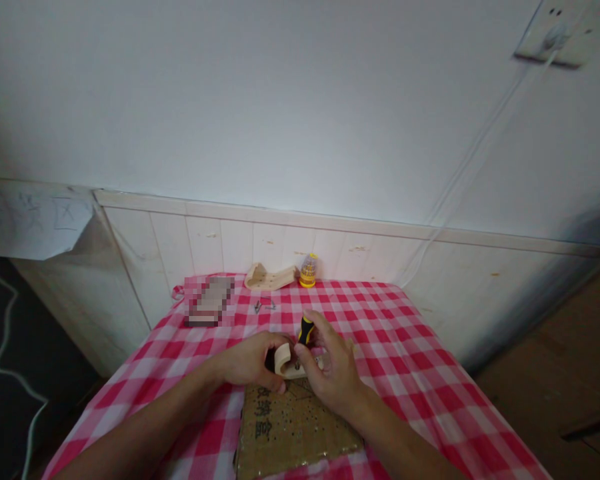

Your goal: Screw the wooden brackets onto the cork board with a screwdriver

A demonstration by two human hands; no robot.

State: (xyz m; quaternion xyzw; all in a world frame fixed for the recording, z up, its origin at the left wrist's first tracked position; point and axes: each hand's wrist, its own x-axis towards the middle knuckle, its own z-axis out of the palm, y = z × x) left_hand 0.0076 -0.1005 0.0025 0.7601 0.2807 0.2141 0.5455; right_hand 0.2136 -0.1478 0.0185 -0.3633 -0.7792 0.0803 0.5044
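**Both hands meet over a wooden piece at the middle of the checked table**

From my remote seat I see the left hand (253, 362) closed around a small curved wooden piece (283, 358), with the fingers wrapped over its near side and the thumb on top. The piece sits low over the far edge of a flat cardboard sheet (293, 427), which lies on the red and white checked tablecloth (410, 347) just in front of the person.

The right hand (333, 373) comes in from the other side, and its thumb tip touches the wooden piece. Its fingers are curled about a screwdriver (306, 329) with a black and yellow handle, which stands up between the thumb and the forefinger. The shaft and tip are hidden behind the hands, so I cannot tell where the tip bears.

Further back on the cloth lie a few dark screws (265, 306), well apart from the hands. By the wall panelling rests a second wooden part (270, 277), and a small yellow bit holder (309, 270) stands just beside it. A blurred patch (209, 301) covers something at the left rear of the table. High on the wall a white socket (555, 37) feeds a cable that runs down toward the panelling.
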